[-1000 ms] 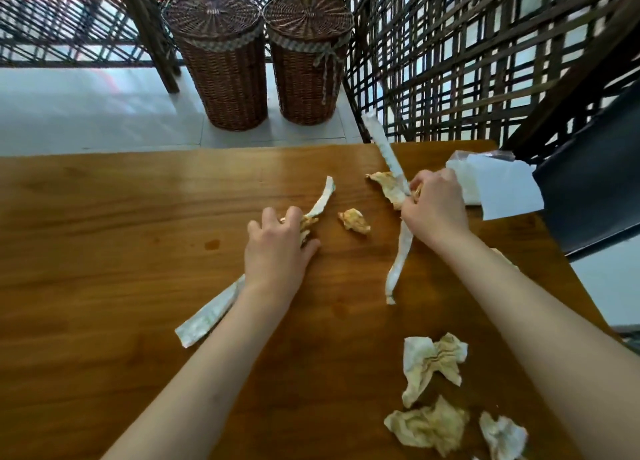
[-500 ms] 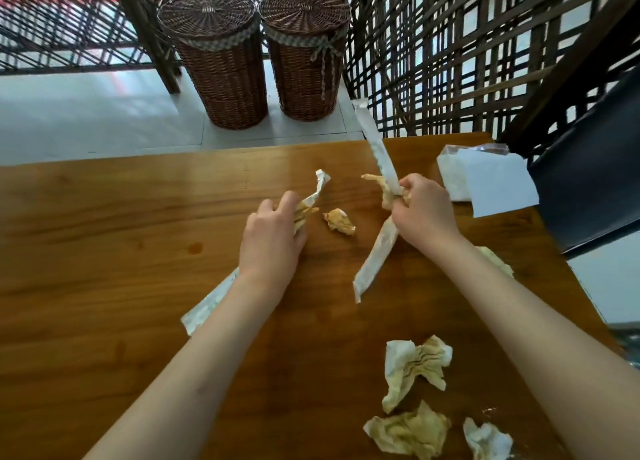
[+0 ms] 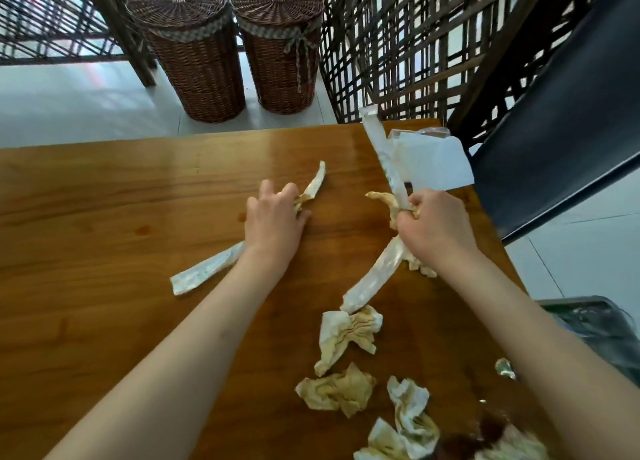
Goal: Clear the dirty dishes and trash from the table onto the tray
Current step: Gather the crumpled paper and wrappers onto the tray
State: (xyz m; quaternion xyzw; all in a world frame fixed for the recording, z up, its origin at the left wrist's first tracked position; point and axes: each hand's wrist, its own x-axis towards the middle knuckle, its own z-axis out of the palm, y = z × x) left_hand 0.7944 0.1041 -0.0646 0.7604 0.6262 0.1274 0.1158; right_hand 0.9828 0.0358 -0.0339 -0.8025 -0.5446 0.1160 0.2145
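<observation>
Right hand [image 3: 436,227]: your grip is curled tight around the middle of a long paper strip [image 3: 384,155], with a stained napkin wad [image 3: 389,205] bunched in the same fist. One end of the strip sticks up past the far edge, the other trails down onto the surface [image 3: 104,217].

Left hand [image 3: 273,227]: fingers pinch a small wad over the second strip [image 3: 204,272], which lies flat under your wrist.

All of it is light, limp and crushable, so nothing here breaks. The long tails will flop and drag, so gather them mid-length or fold them in before lifting.

Loose crumpled napkins [image 3: 346,335] lie nearer you, and a white napkin pack [image 3: 433,162] sits at the far right corner. No tray is identifiable; a dark bin [image 3: 595,324] sits beside the surface on the right.
</observation>
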